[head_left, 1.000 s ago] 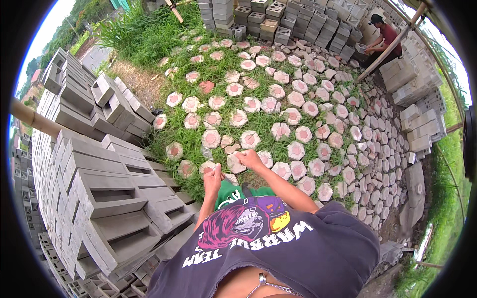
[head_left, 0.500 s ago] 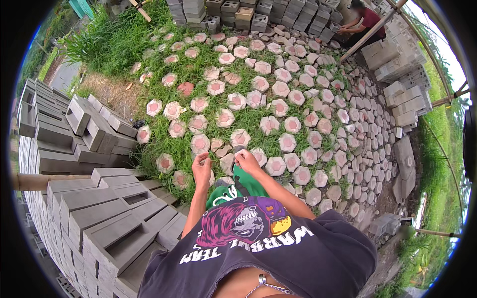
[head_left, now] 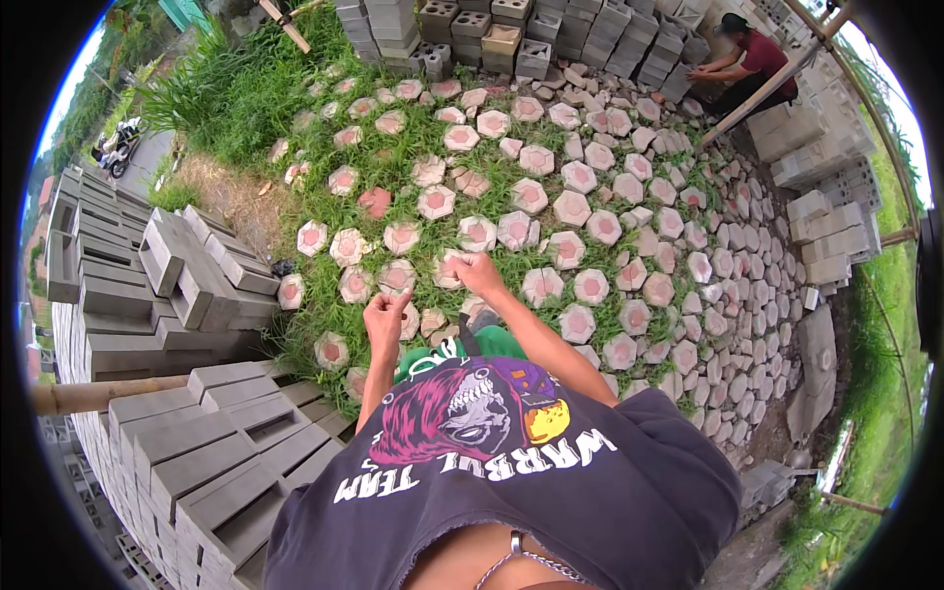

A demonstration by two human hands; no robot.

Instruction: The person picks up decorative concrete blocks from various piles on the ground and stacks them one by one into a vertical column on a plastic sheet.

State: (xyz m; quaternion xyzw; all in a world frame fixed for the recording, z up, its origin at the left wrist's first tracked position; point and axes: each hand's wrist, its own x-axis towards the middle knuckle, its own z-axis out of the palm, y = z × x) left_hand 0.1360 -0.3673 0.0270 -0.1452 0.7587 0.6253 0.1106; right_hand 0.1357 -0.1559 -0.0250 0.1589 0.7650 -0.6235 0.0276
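Observation:
My left hand (head_left: 384,318) is held in front of my body over the paved ground, its thumb and fingertips drawn together. A little farther out and to the right, my right hand (head_left: 478,275) has its fingers curled in. Whatever either hand might hold is too small or hidden to make out. Below them lie hexagonal paving stones (head_left: 477,234) with reddish centres, set apart in green grass (head_left: 324,211). Green shorts (head_left: 501,341) show beneath my dark printed shirt (head_left: 551,501).
Grey concrete blocks (head_left: 211,423) are stacked close on my left, crossed by a bamboo pole (head_left: 108,395). More blocks (head_left: 600,34) line the far side. At the far right a person (head_left: 752,64) in a dark red shirt bends with hands at a block. A motorcycle (head_left: 120,147) stands far left.
My right hand has moved outward, away from my body, and my left hand has shifted slightly left, its fingers closing. My view has tilted, bringing the motorcycle into sight.

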